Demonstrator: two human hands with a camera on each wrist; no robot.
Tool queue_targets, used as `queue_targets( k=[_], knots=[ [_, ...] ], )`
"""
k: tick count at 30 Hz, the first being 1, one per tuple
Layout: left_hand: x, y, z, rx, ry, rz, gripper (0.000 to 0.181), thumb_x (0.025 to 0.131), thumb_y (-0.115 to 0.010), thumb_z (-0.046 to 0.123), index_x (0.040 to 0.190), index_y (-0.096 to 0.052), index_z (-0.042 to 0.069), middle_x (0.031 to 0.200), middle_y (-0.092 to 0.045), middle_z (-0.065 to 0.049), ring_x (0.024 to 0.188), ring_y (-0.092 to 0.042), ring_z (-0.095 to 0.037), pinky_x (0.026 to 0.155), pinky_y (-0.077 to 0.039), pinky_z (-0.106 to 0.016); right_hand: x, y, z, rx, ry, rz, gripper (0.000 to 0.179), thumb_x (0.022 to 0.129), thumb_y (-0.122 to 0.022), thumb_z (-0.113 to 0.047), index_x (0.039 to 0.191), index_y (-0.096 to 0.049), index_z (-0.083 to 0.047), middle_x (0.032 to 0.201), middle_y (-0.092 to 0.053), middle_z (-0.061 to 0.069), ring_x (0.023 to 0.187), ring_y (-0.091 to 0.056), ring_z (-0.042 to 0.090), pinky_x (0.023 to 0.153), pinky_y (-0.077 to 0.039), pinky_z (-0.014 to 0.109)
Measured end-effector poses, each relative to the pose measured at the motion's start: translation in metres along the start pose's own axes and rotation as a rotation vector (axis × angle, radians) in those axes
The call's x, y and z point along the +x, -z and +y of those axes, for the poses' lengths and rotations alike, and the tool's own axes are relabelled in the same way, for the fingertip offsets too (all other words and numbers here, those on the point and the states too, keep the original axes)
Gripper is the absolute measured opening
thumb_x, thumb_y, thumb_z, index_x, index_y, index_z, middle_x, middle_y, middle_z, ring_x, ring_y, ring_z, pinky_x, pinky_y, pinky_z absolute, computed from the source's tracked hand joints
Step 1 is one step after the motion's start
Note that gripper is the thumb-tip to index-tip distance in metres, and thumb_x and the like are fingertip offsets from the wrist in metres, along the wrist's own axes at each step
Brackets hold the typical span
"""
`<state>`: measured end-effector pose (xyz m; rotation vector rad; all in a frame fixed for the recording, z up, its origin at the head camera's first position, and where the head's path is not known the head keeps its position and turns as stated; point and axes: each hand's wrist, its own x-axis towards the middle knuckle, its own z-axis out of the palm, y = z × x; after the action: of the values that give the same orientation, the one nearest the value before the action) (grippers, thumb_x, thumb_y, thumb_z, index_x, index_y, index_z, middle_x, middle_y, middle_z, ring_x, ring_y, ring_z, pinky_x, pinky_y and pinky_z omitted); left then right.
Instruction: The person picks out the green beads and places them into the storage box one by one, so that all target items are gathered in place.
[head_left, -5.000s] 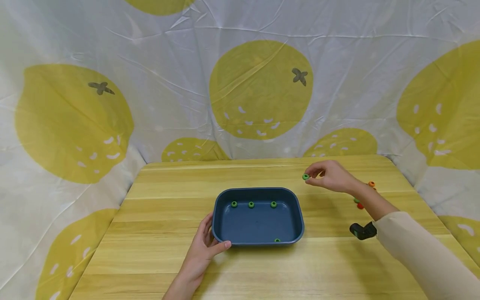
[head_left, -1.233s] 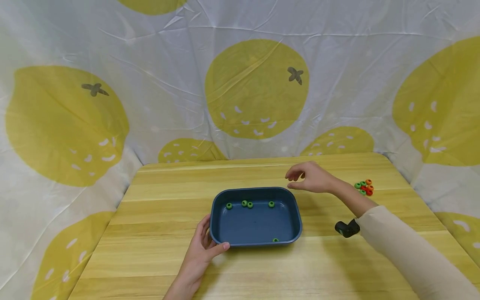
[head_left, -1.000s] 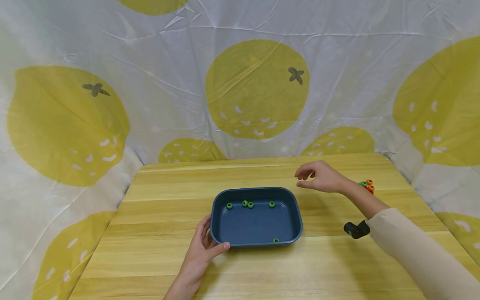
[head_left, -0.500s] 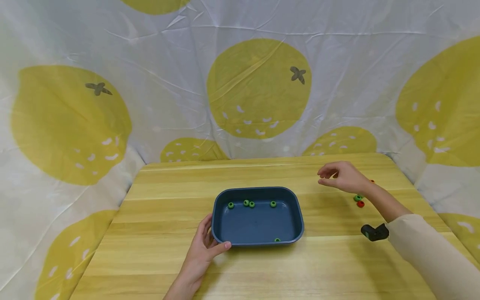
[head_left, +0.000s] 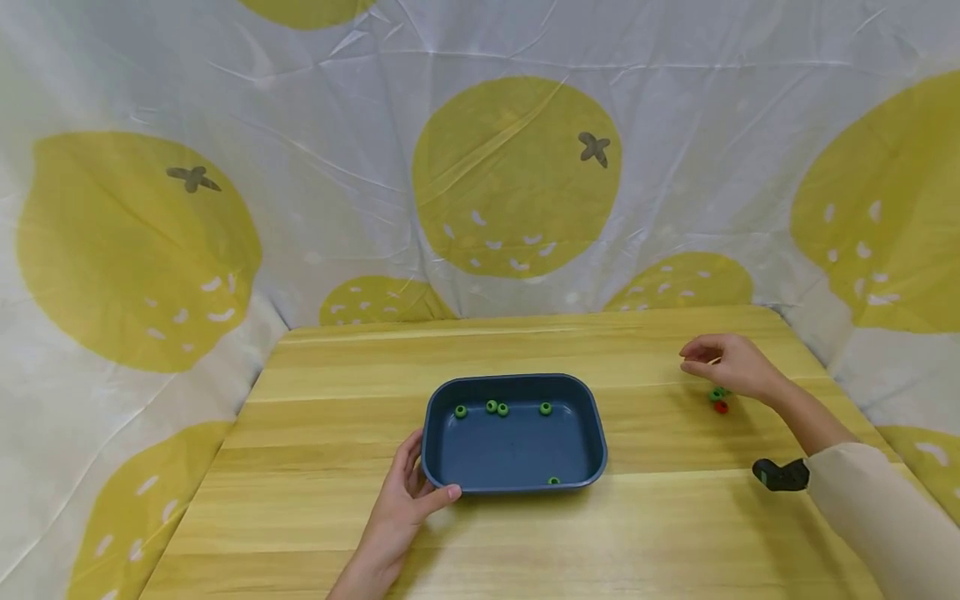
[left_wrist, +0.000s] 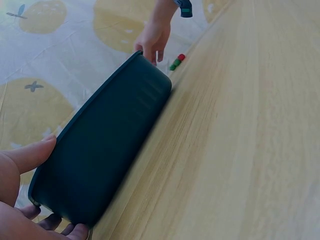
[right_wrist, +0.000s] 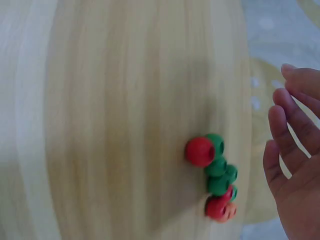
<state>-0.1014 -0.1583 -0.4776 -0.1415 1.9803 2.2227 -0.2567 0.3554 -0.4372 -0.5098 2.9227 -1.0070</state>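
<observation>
Five green beads (head_left: 502, 411) in blue tray (head_left: 513, 450)

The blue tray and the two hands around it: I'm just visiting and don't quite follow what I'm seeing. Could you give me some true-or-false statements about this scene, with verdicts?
1. The left hand grips the tray. True.
2. The right hand is holding a bead. False: its fingers hold nothing.
3. All the beads seen in the tray are green beads. True.
4. The loose beads on the table are all one colour. False: red, green and orange ones show.
5. Those loose beads lie to the left of the tray. False: they lie to its right.
6. The cloth behind the table has yellow fruit on it. True.
</observation>
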Motion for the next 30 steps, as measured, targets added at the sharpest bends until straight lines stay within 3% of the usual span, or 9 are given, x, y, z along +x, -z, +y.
queue_targets(
  k=[6, 14, 22, 30],
  knots=[
    [0.0, -0.001, 0.001, -0.009, -0.016, -0.007, 0.097, 0.085, -0.084, 0.004, 0.162, -0.025, 0.015, 0.167, -0.025, -0.01, 0.152, -0.026, -0.035, 0.12, -0.026, -0.05, -0.014, 0.004, 0.017, -0.022, -0.02, 0.022, 0.026, 0.1, -0.072, -0.019, 0.115, -0.074, 0.001, 0.101, -0.072, 0.005, 0.092, -0.067, 0.025, 0.072, -0.055, 0.03],
    [-0.002, -0.002, 0.002, -0.027, -0.024, -0.017, 0.097, 0.086, -0.084, 0.004, 0.162, -0.024, 0.014, 0.168, -0.024, -0.011, 0.152, -0.025, -0.035, 0.121, -0.027, -0.049, -0.032, 0.004, 0.031, -0.028, -0.066, 0.016, 0.024, 0.099, -0.073, -0.02, 0.114, -0.075, -0.001, 0.099, -0.074, 0.002, 0.089, -0.068, 0.016, 0.076, -0.054, 0.027],
    [-0.003, -0.001, 0.002, -0.023, -0.019, -0.016, 0.096, 0.086, -0.084, 0.004, 0.162, -0.024, 0.014, 0.168, -0.024, -0.011, 0.153, -0.023, -0.036, 0.121, -0.026, -0.05, -0.044, 0.002, 0.037, -0.029, -0.079, 0.01, 0.024, 0.099, -0.073, -0.019, 0.114, -0.074, 0.0, 0.102, -0.073, 0.005, 0.092, -0.066, 0.023, 0.074, -0.054, 0.028],
    [-0.004, -0.001, 0.001, -0.022, -0.021, -0.011, 0.096, 0.085, -0.084, 0.004, 0.162, -0.027, 0.016, 0.167, -0.026, -0.009, 0.152, -0.026, -0.034, 0.12, -0.028, -0.048, -0.048, -0.004, 0.037, -0.065, -0.067, 0.024, 0.018, 0.097, -0.075, -0.019, 0.109, -0.076, -0.005, 0.096, -0.072, -0.001, 0.088, -0.067, 0.015, 0.076, -0.054, 0.029]
  ],
)
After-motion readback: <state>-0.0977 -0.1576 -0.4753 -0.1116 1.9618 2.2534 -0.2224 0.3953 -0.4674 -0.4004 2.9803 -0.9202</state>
